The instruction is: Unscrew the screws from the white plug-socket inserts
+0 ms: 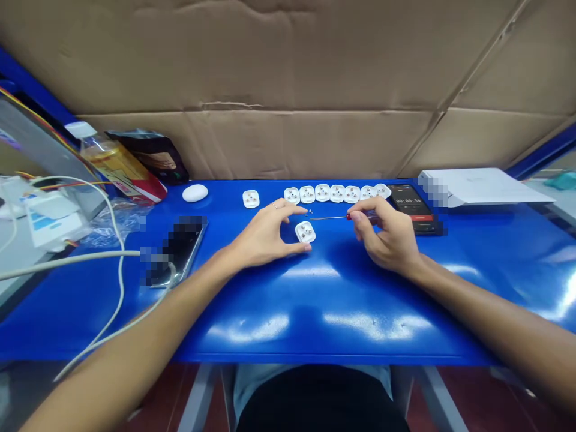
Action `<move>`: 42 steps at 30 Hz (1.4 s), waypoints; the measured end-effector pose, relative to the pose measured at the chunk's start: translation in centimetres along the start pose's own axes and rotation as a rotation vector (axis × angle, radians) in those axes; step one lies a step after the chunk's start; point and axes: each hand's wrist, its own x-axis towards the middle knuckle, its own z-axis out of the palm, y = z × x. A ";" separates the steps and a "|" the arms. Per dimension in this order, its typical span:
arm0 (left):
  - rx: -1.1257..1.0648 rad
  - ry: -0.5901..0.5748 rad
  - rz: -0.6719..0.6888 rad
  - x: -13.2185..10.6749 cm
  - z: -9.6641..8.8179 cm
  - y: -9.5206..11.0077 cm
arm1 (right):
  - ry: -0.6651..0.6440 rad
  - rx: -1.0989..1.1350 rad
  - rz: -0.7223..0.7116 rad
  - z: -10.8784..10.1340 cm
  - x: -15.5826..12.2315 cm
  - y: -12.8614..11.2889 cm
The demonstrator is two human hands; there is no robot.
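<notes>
My left hand (265, 235) is spread wide, its thumb touching a white plug body (305, 232) that lies on the blue workbench (324, 318). My right hand (382, 234) grips a red-handled precision screwdriver (328, 218) narrowly, its tip near two tiny screws (310, 211), with a row of matching plug bodies (337, 193) beyond.

1. Glossy, smooth blue painted-metal bench top (315, 312).
2. Smooth white plastic plug body (305, 232), slightly shiny.
3. Thin bright metal screwdriver shaft (328, 218), with a glossy red plastic handle (348, 216).
4. Matt, creased brown cardboard sheet (270, 60) along the far side.
</notes>
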 end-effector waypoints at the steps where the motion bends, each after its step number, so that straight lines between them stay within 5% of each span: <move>1: -0.019 -0.035 0.023 0.0 0.0 -0.1 | -0.020 0.002 -0.010 0.0 -0.1 0.0; 10: -0.018 -0.135 0.060 0.1 0.0 0.3 | -0.124 0.003 -0.057 0.2 -0.2 0.2; 23: -0.031 -0.103 0.080 0.1 0.2 0.3 | -0.091 -0.004 -0.053 -0.2 0.0 -0.3; 32: -0.010 -0.031 0.150 0.1 0.8 -0.5 | -0.119 -0.020 0.090 -0.5 0.1 -0.7; 42: 0.049 -0.071 0.116 0.2 0.0 -0.1 | -0.175 0.025 -0.056 -0.7 0.3 -0.2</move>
